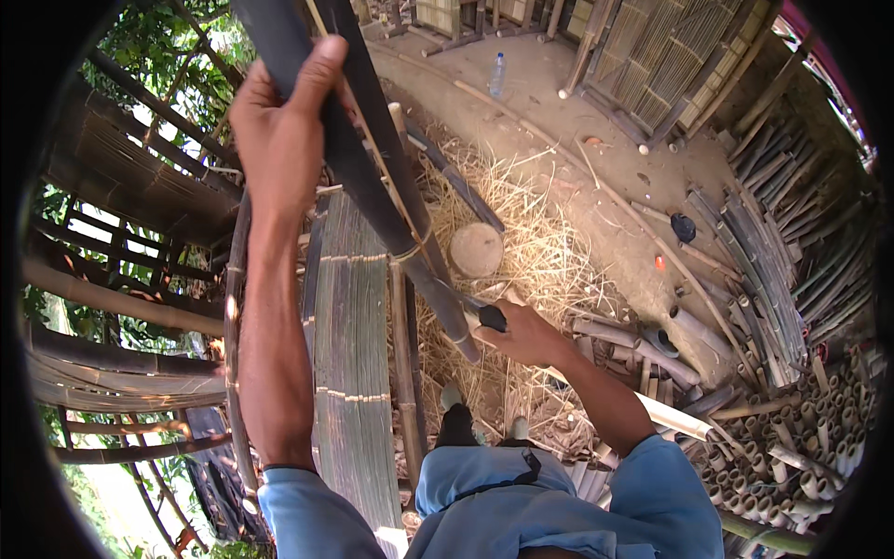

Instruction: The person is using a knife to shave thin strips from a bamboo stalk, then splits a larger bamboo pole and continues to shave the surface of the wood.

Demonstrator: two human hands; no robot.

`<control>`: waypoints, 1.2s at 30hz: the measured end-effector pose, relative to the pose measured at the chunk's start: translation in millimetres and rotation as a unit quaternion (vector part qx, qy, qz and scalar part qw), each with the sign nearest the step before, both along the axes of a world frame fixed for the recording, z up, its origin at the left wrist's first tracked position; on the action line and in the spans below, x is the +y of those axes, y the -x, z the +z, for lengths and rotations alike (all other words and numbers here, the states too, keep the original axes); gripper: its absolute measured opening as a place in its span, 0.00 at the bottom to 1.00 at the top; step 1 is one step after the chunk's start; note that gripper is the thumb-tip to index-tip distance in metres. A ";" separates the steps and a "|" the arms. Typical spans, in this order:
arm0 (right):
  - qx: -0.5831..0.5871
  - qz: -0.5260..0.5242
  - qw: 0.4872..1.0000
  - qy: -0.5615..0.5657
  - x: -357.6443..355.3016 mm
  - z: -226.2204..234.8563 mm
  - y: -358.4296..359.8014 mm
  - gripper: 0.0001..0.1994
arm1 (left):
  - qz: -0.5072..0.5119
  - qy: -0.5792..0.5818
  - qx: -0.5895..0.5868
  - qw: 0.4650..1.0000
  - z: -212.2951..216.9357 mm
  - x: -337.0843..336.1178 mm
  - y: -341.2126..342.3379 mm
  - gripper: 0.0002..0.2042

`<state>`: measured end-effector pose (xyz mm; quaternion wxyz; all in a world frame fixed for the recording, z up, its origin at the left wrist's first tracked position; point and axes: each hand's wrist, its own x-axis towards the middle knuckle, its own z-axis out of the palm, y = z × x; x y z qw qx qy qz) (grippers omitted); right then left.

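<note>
A person looks down at their own two bare hands working on a long dark bamboo pole [372, 177] that slants from the top of the view down to a cut end near the middle. The left hand [279, 130], arm raised, wraps its fingers [321, 65] tightly around the upper pole and steadies it. The right hand [526, 334] sits just beside the pole's lower end, fingers closed on the black handle of a knife [491, 318]; the blade seems to press into the bamboo near the tip, though it is too small to be sure.

To do this step well, it seems wise to keep the upper grip firm so the pole cannot twist, to keep the left hand well above the blade, and to direct the cut away from the legs below.

Under the pole stands a large curved panel of flat grey-green bamboo slats [352, 363], tied across with thin bands. Beyond it lies a packed earth floor [577, 121] with a wide bed of pale dry straw [545, 252]. A round sawn wooden block [476, 250] sits on the straw. Stacks of cut bamboo pieces [801, 410] fill the right side, woven bamboo screens [670, 56] lean at the top, and a small clear plastic bottle [497, 74] stands on the earth.
</note>
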<state>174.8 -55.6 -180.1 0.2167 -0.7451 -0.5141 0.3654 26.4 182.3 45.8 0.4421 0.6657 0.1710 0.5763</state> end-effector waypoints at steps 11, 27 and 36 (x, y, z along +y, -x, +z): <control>0.233 -0.134 0.954 0.136 15.2 -125.5 -4.4 0.23 | -0.106 0.147 0.178 0.967 -210.7 72.7 -50.2 0.11; -0.046 -0.065 0.996 0.047 25.4 -164.4 -44.9 0.27 | -0.110 0.132 0.143 0.975 -220.8 101.9 -126.5 0.10; 0.053 -0.044 0.994 0.084 44.0 -156.9 -93.7 0.26 | -0.147 0.191 0.129 0.962 -226.0 103.1 -157.2 0.10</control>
